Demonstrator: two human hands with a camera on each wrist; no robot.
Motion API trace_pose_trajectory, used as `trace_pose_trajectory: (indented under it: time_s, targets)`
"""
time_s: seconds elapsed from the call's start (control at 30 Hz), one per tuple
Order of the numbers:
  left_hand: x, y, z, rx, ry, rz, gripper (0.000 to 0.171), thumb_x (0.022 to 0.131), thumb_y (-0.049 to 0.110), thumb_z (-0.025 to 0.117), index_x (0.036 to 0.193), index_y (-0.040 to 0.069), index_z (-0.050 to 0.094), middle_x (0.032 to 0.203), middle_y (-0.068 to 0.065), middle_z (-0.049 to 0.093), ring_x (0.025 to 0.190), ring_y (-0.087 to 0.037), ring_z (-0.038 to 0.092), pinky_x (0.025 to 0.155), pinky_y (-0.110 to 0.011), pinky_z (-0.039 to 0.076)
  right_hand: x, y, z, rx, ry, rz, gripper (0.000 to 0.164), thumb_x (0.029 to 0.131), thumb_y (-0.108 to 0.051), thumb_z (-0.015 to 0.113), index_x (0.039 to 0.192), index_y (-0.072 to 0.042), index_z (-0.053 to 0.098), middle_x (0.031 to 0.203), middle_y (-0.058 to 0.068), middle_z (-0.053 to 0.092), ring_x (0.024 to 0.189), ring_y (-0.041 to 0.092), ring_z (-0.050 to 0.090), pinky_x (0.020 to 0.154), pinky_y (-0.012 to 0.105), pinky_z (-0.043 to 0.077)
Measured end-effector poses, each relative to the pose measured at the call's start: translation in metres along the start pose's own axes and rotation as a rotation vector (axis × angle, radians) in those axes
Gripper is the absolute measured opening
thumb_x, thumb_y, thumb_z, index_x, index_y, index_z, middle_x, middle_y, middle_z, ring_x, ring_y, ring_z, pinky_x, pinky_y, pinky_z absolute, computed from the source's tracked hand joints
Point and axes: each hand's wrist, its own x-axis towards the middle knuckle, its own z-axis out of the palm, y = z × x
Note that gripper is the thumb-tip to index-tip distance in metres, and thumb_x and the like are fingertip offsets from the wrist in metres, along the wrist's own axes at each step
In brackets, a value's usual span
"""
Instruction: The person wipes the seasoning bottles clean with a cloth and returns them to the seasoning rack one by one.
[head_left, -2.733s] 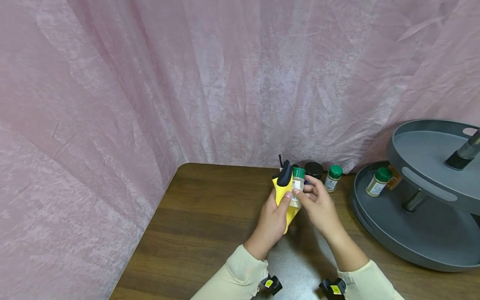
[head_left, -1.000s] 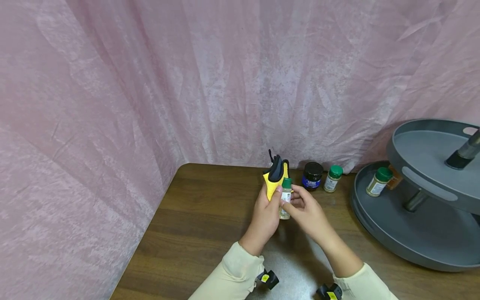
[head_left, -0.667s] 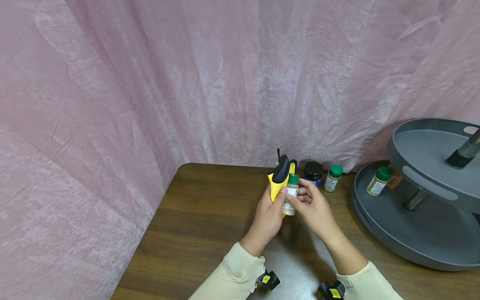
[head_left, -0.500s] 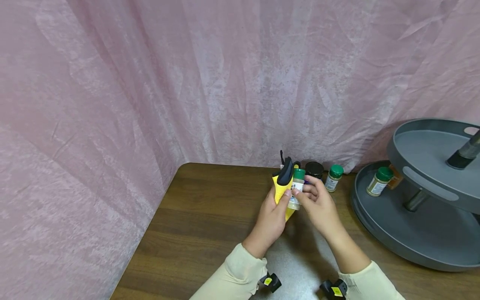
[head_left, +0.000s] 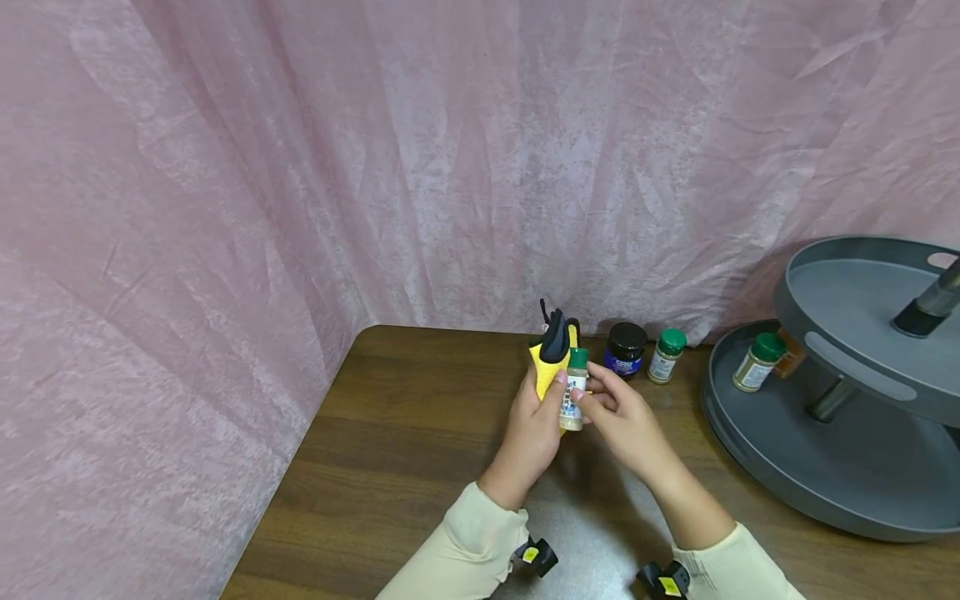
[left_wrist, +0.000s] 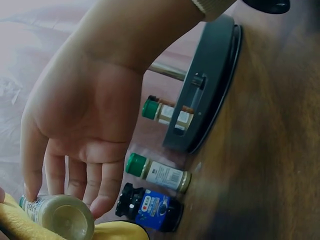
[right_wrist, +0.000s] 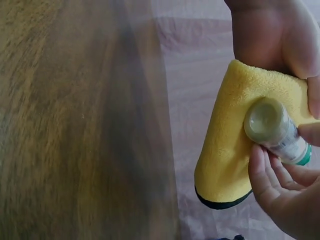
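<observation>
My left hand grips a folded yellow cloth with black edging, its thumb on the near side. A small clear spice jar with a green lid and white label leans against the cloth. My right hand pinches this jar between thumb and fingers from the right. Both hands are raised over the wooden table. In the right wrist view, the base of the jar faces the camera, and the plush cloth spreads behind it. Pale contents show through the glass.
Behind my right hand stand a dark jar with a blue label and another green-lidded jar. At the right, a grey two-tier round tray holds a green-lidded jar and an orange-brown item. A pink curtain hangs behind.
Both hands, with cloth and jar, have shifted right and left in small strokes. Since half a second ago they have moved left, uncovering the dark jar. The grips look the same.
</observation>
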Motion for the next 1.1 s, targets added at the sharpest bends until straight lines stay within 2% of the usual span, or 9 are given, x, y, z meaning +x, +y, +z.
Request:
trace_pose_trajectory:
  time_s: [0.1, 0.23, 0.43, 0.6, 0.7, 0.8, 0.97, 1.03, 1.1]
  targets:
    - [0.001, 0.001, -0.003, 0.004, 0.027, 0.010, 0.039, 0.106, 0.039, 0.047, 0.141, 0.022, 0.048, 0.121, -0.009, 0.065, 0.100, -0.016, 0.063, 0.085, -0.032, 0.055, -0.001, -0.001, 0.003, -0.018, -0.018, -0.004, 0.055, 0.100, -0.018, 0.064, 0.147, 0.001, 0.044, 0.126, 0.025, 0.062, 0.100, 0.019, 0.067, 0.081, 0.021, 0.056]
    - [0.000, 0.004, -0.002, 0.037, 0.046, 0.018, 0.040, 0.106, 0.039, 0.048, 0.142, 0.020, 0.049, 0.123, -0.009, 0.066, 0.107, -0.018, 0.061, 0.096, -0.037, 0.051, 0.001, 0.000, 0.005, -0.068, 0.013, -0.014, 0.063, 0.095, -0.017, 0.071, 0.147, 0.004, 0.043, 0.125, 0.023, 0.058, 0.105, 0.025, 0.065, 0.083, 0.017, 0.053]
    - [-0.005, 0.004, -0.001, 0.031, 0.009, 0.019, 0.039, 0.107, 0.036, 0.048, 0.142, 0.020, 0.049, 0.121, -0.010, 0.066, 0.103, -0.016, 0.062, 0.092, -0.033, 0.051, 0.003, 0.004, 0.003, -0.063, 0.066, -0.008, 0.061, 0.094, -0.016, 0.072, 0.146, 0.003, 0.045, 0.118, 0.022, 0.062, 0.098, 0.016, 0.063, 0.081, 0.015, 0.053]
    - [-0.005, 0.004, 0.001, 0.007, -0.017, 0.012, 0.038, 0.105, 0.034, 0.053, 0.141, 0.023, 0.050, 0.121, -0.009, 0.066, 0.100, -0.014, 0.062, 0.090, -0.033, 0.053, 0.003, 0.002, -0.003, -0.060, 0.087, 0.013, 0.065, 0.099, -0.027, 0.066, 0.153, -0.004, 0.037, 0.123, 0.020, 0.064, 0.103, 0.013, 0.062, 0.085, 0.013, 0.051]
    - [-0.005, 0.004, 0.003, 0.054, -0.020, 0.016, 0.039, 0.101, 0.030, 0.060, 0.139, 0.023, 0.051, 0.120, -0.007, 0.066, 0.099, -0.013, 0.062, 0.089, -0.032, 0.053, 0.003, 0.001, -0.006, -0.025, 0.101, 0.022, 0.063, 0.102, -0.029, 0.060, 0.155, -0.007, 0.034, 0.126, 0.021, 0.063, 0.105, 0.007, 0.061, 0.086, 0.012, 0.049]
    - [-0.005, 0.003, 0.005, 0.128, -0.028, 0.054, 0.045, 0.097, 0.026, 0.066, 0.140, 0.024, 0.052, 0.122, -0.002, 0.063, 0.100, -0.012, 0.059, 0.088, -0.029, 0.052, 0.004, 0.001, -0.007, 0.029, 0.089, 0.005, 0.060, 0.105, -0.023, 0.056, 0.157, -0.006, 0.032, 0.129, 0.022, 0.059, 0.104, 0.001, 0.060, 0.087, 0.012, 0.049]
    - [-0.004, 0.002, 0.006, 0.194, -0.046, 0.171, 0.059, 0.096, 0.015, 0.067, 0.149, 0.029, 0.048, 0.149, 0.009, 0.049, 0.121, -0.013, 0.055, 0.101, -0.029, 0.047, 0.005, 0.004, -0.007, 0.121, 0.060, -0.008, 0.054, 0.105, -0.013, 0.053, 0.154, -0.001, 0.035, 0.123, 0.015, 0.057, 0.105, -0.001, 0.060, 0.089, 0.013, 0.051]
    - [-0.004, 0.002, 0.006, 0.200, -0.053, 0.194, 0.063, 0.096, 0.011, 0.066, 0.152, 0.031, 0.044, 0.158, 0.012, 0.041, 0.132, -0.013, 0.051, 0.107, -0.030, 0.045, 0.005, 0.004, -0.007, 0.136, 0.055, -0.001, 0.051, 0.104, -0.011, 0.053, 0.152, 0.001, 0.038, 0.118, 0.009, 0.059, 0.104, 0.001, 0.061, 0.088, 0.014, 0.052]
    - [-0.005, 0.002, 0.005, 0.196, -0.054, 0.192, 0.065, 0.097, 0.009, 0.065, 0.153, 0.033, 0.042, 0.161, 0.013, 0.037, 0.136, -0.014, 0.049, 0.107, -0.031, 0.046, 0.005, 0.004, -0.008, 0.140, 0.047, 0.009, 0.049, 0.103, -0.009, 0.054, 0.149, 0.002, 0.041, 0.116, 0.006, 0.061, 0.102, 0.002, 0.062, 0.087, 0.016, 0.053]
